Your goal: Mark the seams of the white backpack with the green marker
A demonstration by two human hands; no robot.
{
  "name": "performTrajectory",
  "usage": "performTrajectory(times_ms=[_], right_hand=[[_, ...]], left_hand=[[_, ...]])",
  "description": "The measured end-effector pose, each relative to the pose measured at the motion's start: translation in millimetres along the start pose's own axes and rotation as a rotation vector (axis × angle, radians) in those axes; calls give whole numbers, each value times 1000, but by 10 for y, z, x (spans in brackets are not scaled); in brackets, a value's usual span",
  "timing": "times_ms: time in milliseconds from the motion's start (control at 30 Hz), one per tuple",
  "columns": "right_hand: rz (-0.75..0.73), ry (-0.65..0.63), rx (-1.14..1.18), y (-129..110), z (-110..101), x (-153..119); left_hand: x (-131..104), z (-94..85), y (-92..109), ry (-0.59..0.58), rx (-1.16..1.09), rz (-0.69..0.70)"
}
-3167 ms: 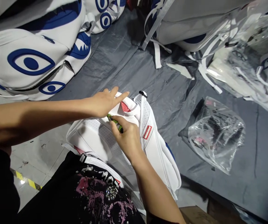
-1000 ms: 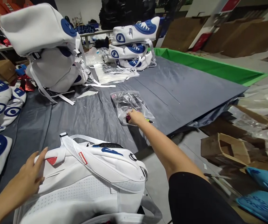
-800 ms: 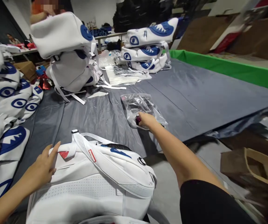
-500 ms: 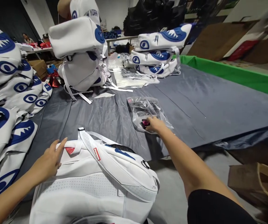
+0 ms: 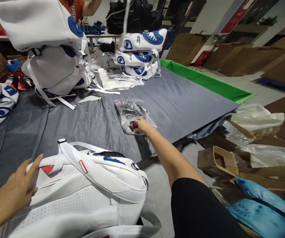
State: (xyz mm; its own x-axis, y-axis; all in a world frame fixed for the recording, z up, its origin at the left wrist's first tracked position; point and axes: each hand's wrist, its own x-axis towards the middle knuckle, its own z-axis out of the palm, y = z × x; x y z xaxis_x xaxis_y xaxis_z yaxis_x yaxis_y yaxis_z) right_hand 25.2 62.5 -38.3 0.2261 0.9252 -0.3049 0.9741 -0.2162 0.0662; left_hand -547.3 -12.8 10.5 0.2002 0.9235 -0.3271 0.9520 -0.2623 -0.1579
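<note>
A white backpack [image 5: 82,191] lies on its side in front of me, with a strap carrying a red label [image 5: 83,166] across it. My left hand [image 5: 17,185] rests on its left end, fingers stretched and spread against the edge beside a red triangular patch [image 5: 48,169]. Farther out, a clear plastic bag [image 5: 129,110] of dark small pieces lies on the table. My right hand [image 5: 142,126] reaches to its near end, fingers closed around a small dark-and-pink piece [image 5: 132,126]. Its exact kind is too small to tell.
White backpacks with blue patterns are stacked at the back left [image 5: 55,66] and farther back [image 5: 141,53]. Flat white pieces [image 5: 117,79] lie between them. Green edging [image 5: 207,79] borders the dark table cover [image 5: 177,102]. Cardboard boxes [image 5: 216,160] and a blue patterned item [image 5: 263,208] are at right.
The view has swung right, so things sit farther left and more boxes show. Another person's arm and orange clothing appear at the back. Both hands keep their places on the backpack and plastic bag.
</note>
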Motion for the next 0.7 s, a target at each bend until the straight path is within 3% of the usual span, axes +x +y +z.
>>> performTrajectory(times_ms=[233,433,700], right_hand=[[-150,6,-57,-163,-68,-19],[-204,13,-46,-196,-216,-7],[-126,185,86,-147,-240,-64]], left_hand=[[2,59,-22,53,-80,3],[-17,40,-14,28,-99,0],[-54,3,-30,42,-60,52]])
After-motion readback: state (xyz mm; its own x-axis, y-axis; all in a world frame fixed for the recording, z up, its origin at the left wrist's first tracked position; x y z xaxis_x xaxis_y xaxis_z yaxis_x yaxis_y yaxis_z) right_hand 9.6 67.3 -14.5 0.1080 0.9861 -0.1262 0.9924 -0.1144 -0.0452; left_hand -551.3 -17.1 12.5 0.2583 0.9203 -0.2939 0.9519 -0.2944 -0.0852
